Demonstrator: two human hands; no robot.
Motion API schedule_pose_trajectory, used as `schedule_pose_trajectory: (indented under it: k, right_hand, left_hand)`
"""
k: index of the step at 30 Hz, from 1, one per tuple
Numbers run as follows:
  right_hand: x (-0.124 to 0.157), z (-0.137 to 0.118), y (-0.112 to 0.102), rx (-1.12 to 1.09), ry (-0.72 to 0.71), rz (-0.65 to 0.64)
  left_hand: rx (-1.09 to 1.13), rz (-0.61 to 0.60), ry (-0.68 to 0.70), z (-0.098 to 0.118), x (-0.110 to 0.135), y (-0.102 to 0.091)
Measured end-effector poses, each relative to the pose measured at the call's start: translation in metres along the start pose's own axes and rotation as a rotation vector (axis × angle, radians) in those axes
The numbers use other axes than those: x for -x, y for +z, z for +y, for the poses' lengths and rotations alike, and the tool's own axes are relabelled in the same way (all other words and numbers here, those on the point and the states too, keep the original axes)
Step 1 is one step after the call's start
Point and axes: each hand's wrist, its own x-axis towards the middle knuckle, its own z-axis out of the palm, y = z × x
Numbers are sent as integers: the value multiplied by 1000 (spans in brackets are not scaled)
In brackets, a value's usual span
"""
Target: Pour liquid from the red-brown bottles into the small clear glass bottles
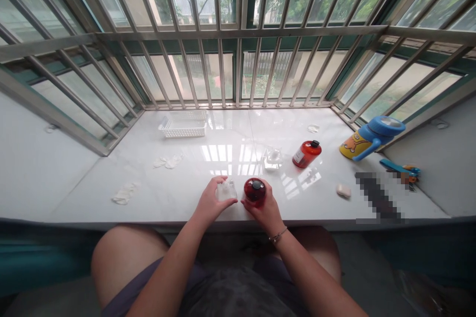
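Near the front edge of the white sill, my left hand (211, 200) curls its thumb and fingers around a small clear square container (226, 190). Just right of it, my right hand (268, 208) is wrapped around a red bottle (255, 191) with a dark round cap, seen from above. A small gap lies between the two things. Beyond my hands stands another clear square container (272, 158) with something whitish in it. To its right is a second red bottle (306, 154) with a black cap and a pale label.
A white perforated basket (184, 126) sits at the back left. Crumpled white pieces (168, 161) lie on the left. To the right are a blue and yellow flask (372, 137), a beige block (343, 190) and a blue strap (396, 167). Metal bars (238, 34) line the window.
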Motion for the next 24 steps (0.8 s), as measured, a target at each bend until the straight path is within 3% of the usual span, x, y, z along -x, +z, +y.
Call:
schedule_pose_trajectory:
  k: [7,13,19,24]
  right_hand:
    - [0,3,0,1,-19,-4]
    - [1,4,1,11,-31,1]
    - [1,4,1,0,0,-14]
    - [1,3,1,-5,2,-9]
  left_hand:
    - [-22,-94,80,11,-5,-1]
    - [16,-52,-52,6,-1,1]
    - [-23,-94,101,8,-9,-3]
    - [-33,-114,52,6,-10,-2]
